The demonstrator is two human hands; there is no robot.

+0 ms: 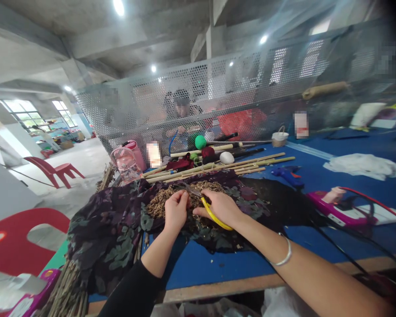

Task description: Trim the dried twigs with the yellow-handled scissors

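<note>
My right hand (221,207) is closed round yellow-handled scissors (208,208), whose metal blades point left over a heap of brown cut bits (171,196). My left hand (176,210) is pinched shut just left of the blades, on something I cannot make out. The heap lies on a dark floral cloth (112,229) spread over the blue table (218,264). A silver bangle (284,255) sits on my right wrist.
Bamboo sticks (224,166), yarn balls (200,141) and a pink bottle (127,164) lie beyond the heap. A blue glue gun (287,175), a pink tool (336,207) with cables and white cloth (366,166) are at right. Red chairs (20,237) stand at left; a person sits behind the perforated screen (237,83).
</note>
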